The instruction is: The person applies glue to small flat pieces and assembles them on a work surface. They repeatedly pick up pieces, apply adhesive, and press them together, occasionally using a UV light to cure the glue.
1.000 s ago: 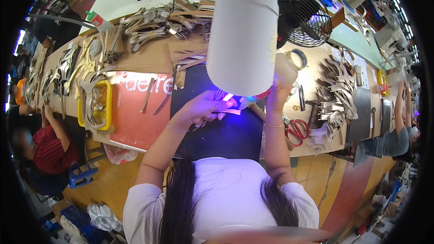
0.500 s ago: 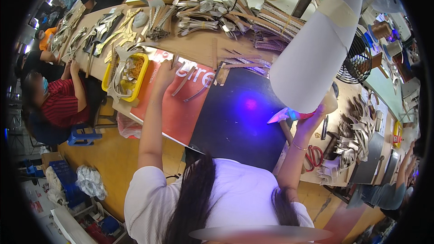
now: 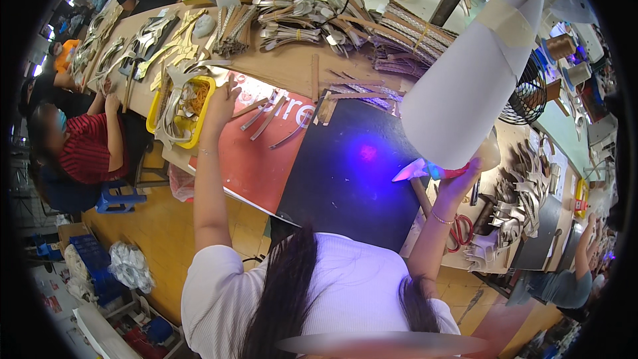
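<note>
Left hand [image 3: 221, 103] stretched out, open over yellow tray [image 3: 157, 114]; right hand [image 3: 458, 183] raised, gripping pink strip [image 3: 413, 171].

My left hand [image 3: 222, 101] rests on a glossy yellow plastic tray [image 3: 174, 110] of pale straps that look like matt leather, though I can't be sure from here. The black mat [image 3: 345, 173] is smooth with a dull sheen, beside a slick red sheet [image 3: 249, 159] on bare wood. My right hand [image 3: 458, 183] grips a shiny translucent strip [image 3: 415, 171] under a matt white paper cone [image 3: 465, 86].
</note>
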{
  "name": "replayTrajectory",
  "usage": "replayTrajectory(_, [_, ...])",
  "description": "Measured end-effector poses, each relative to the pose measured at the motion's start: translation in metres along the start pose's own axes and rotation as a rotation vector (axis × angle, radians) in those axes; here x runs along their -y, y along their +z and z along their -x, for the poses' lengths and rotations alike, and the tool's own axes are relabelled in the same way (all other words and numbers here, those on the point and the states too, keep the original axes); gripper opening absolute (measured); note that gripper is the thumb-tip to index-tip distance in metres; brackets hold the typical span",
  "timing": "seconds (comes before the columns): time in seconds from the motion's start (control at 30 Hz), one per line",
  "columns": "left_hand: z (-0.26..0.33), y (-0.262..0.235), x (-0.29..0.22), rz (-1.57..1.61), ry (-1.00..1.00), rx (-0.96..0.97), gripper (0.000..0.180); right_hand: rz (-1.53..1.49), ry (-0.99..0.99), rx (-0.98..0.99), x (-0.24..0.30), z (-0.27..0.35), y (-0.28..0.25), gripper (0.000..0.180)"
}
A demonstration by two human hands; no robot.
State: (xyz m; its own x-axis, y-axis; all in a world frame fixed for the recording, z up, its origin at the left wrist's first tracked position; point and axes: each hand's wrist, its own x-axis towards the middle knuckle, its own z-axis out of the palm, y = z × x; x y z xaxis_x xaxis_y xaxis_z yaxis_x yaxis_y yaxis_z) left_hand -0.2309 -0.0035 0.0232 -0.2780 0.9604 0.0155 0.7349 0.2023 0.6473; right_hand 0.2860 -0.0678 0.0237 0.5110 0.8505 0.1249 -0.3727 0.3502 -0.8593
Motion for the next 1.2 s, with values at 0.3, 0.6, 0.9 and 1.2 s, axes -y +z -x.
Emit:
replayTrajectory(0.3, [0.054,0.016,-0.100,0.989,-0.245,0.467,0.013,-0.014,0.017,-0.032,-0.003,0.003,0.012,0.074])
replayTrajectory(0.6, [0.078,0.105,-0.177,1.161,-0.284,0.983,0.018,-0.006,0.025,0.005,0.012,0.005,0.003,0.077])
replayTrajectory(0.9, [0.105,0.145,-0.195,1.110,-0.223,1.152,0.020,-0.031,-0.044,-0.030,0.014,-0.001,-0.003,0.073])
replayTrajectory(1.2, [0.112,0.146,-0.219,0.943,-0.266,1.085,0.030,0.304,-0.231,0.064,0.011,0.005,0.022,0.061])
